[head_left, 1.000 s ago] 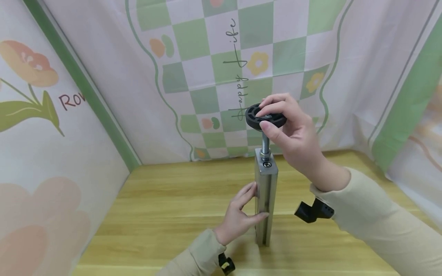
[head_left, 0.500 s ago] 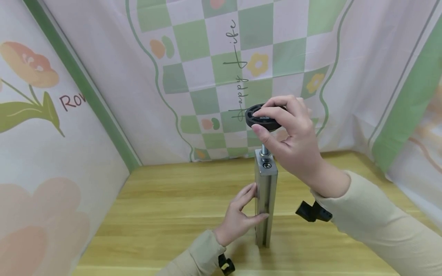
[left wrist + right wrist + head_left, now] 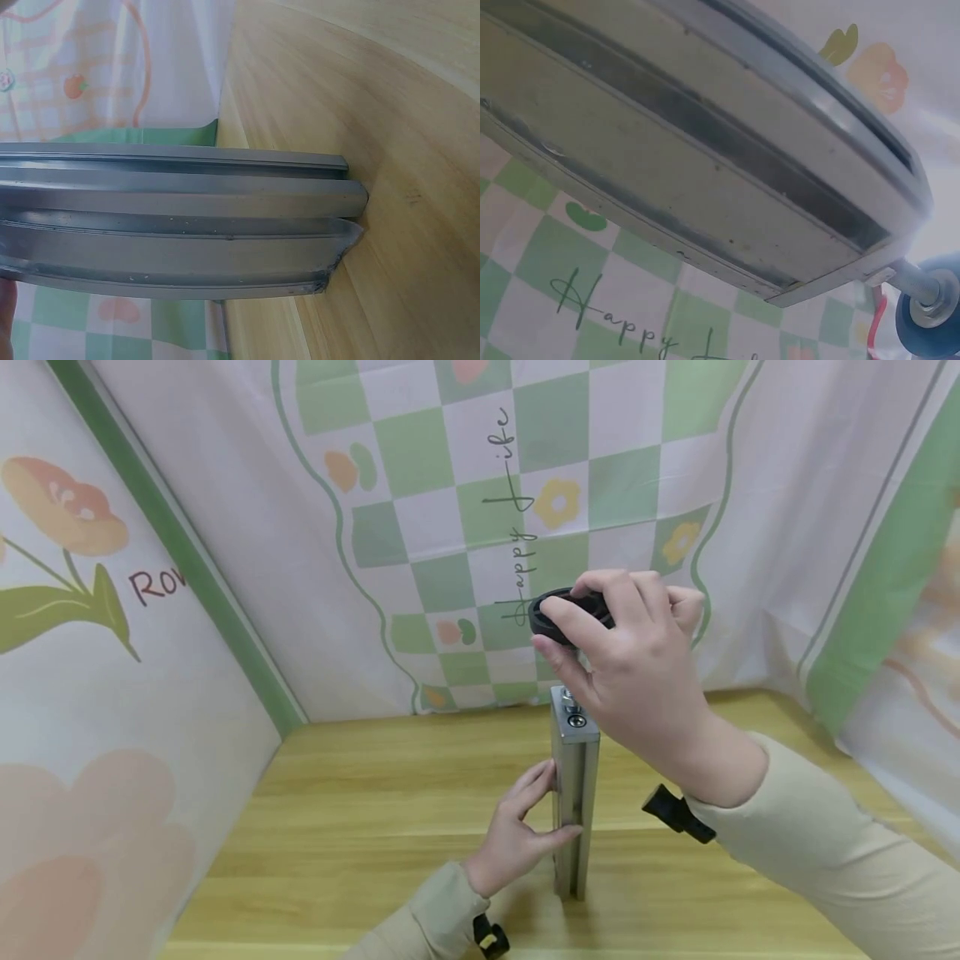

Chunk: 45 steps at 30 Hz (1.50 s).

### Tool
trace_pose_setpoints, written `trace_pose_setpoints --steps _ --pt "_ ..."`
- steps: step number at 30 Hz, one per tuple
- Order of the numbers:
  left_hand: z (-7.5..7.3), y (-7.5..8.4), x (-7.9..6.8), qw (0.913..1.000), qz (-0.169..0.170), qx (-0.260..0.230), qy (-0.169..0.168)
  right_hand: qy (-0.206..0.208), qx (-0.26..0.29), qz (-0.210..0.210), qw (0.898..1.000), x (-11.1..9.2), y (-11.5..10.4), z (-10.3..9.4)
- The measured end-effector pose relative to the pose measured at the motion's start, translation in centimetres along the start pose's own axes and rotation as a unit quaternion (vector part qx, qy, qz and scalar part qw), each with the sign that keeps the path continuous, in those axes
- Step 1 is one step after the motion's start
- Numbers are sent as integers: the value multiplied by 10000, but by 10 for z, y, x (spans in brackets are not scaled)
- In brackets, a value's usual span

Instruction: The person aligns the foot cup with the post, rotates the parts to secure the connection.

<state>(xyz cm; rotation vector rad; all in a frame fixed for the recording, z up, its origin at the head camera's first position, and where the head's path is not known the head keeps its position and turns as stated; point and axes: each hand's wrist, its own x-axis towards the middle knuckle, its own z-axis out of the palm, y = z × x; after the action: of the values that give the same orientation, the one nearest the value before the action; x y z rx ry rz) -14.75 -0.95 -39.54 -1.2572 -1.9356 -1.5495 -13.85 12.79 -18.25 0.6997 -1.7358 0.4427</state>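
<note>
A slotted aluminium profile (image 3: 576,802) stands upright on the table, and its lower end meets the wood in the left wrist view. My left hand (image 3: 513,839) holds it around the lower half, thumb on the near side. On the top end plate (image 3: 573,737) sit a bolt head (image 3: 577,722) and a nut (image 3: 571,701). Above them is a black round levelling foot (image 3: 546,625), whose rim my right hand (image 3: 645,664) grips with thumb and fingers. That hand hides most of the threaded stud in the head view; the stud (image 3: 919,283) shows in the right wrist view.
The wooden table (image 3: 360,802) reaches back to a hanging cloth (image 3: 416,527) with green checks and flowers. More printed cloth hangs at the left (image 3: 97,693) and right. A black wrist camera (image 3: 678,814) juts from below the right sleeve.
My right hand has turned around the levelling foot, its fingers and thumb sweeping left across it and covering more of the stud. The left hand and the profile stay in place.
</note>
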Motion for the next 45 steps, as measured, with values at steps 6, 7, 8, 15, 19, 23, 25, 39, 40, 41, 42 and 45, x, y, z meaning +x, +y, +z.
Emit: trace_pose_setpoints --steps 6,7,8,15,19,23,25,39,40,41,42,45 --pt "0 1 0 10000 -9 41 -5 -30 344 146 9993 -1 0 -1" --pt "0 2 0 10000 -71 23 -2 30 600 240 9979 -1 2 0" --pt "0 2 -1 9999 -132 -2 8 50 917 348 9952 -2 4 1" --pt "1 4 -1 9990 -400 -186 -4 -627 4967 2266 8355 -4 29 4" --pt "-1 6 0 9987 -468 -204 0 -1091 7465 2947 5865 -5 44 14" --pt "-1 6 -1 9989 -456 -52 40 -1684 8453 2584 4364 -6 51 23" --pt "-1 6 -1 9989 -467 14 50 -1755 8665 2407 4005 -6 50 27" --pt "-1 3 -2 9994 -347 -64 63 -1505 9196 2250 2846 -2 43 28" --pt "-1 3 -2 9994 -327 -80 58 -1493 9208 2266 2800 -3 44 28" --pt "-1 3 -2 9995 -306 -75 53 -1483 9222 2274 2756 -3 44 28" --pt "0 3 -2 9995 -297 -69 49 -1467 9223 2286 2749 -4 45 28" --pt "0 3 -1 9996 -270 -47 22 -1432 9205 2265 2843 -5 46 27"
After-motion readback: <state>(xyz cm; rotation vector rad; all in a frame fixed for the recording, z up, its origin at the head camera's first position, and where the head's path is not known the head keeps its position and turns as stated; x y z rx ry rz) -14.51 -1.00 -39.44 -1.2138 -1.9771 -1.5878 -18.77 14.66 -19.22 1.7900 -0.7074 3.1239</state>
